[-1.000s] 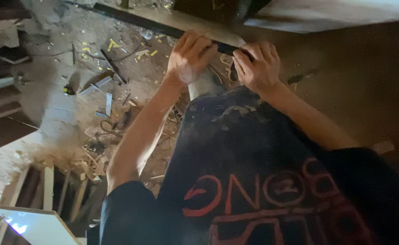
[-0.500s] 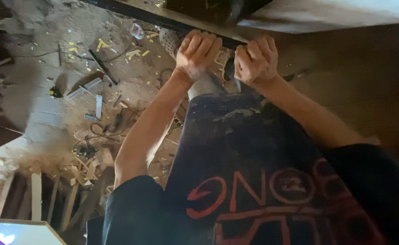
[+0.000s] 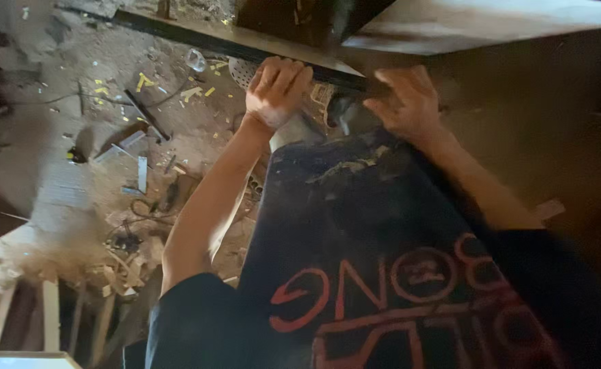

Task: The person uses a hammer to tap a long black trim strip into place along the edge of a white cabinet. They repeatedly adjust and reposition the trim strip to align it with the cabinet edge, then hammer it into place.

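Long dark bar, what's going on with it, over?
Left hand gripping long dark bar. Right hand open, fingers spread beside it. Nothing blocking.

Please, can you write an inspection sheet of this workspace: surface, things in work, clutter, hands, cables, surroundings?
Surface: dirt floor, dusty, strewn with sawdust.
Things in work: long dark bar, held level in front of the person.
Clutter: yellow chips, wood offcuts, flat metal pieces, a clear cup.
Hands: left hand closed over the bar; right hand at the bar with fingers spread, blurred, grip unclear.
Cables: one dark cord lying looped on the floor.
Surroundings: pale board above the bar, planks lower left; the person's dark shirt hides the middle.
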